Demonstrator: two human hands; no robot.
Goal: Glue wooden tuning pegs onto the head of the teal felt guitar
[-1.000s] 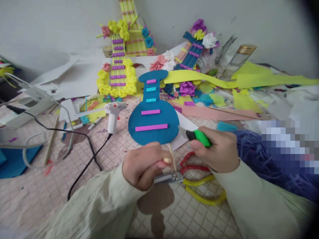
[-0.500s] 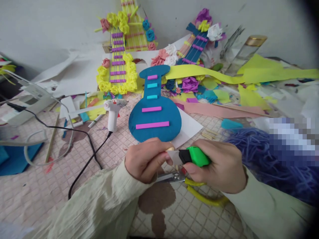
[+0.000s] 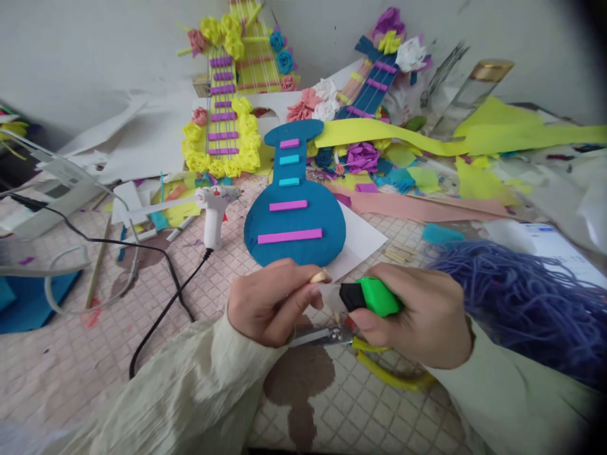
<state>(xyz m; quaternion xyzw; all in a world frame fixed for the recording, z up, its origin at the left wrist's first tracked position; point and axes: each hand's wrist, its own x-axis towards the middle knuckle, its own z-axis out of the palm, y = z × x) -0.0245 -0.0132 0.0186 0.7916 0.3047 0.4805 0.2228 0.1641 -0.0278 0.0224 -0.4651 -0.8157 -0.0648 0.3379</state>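
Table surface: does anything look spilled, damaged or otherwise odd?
Yes: a dark brown patch below the scissors in the picture breaks the pale grid of the table. Stain or wear, I cannot tell.

Dim, diffuse light; faint shadows; slight blur; 2 right corners dark.

Smooth plastic knife handle [image 3: 380, 298]; wooden stick [image 3: 318, 277]; matt, papery blue guitar [image 3: 294, 220].

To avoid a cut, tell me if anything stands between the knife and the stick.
Nothing visible stands between the knife in the right hand and the stick in the left hand. The left fingers are close to the blade, though; I can't tell if it touches the stick.
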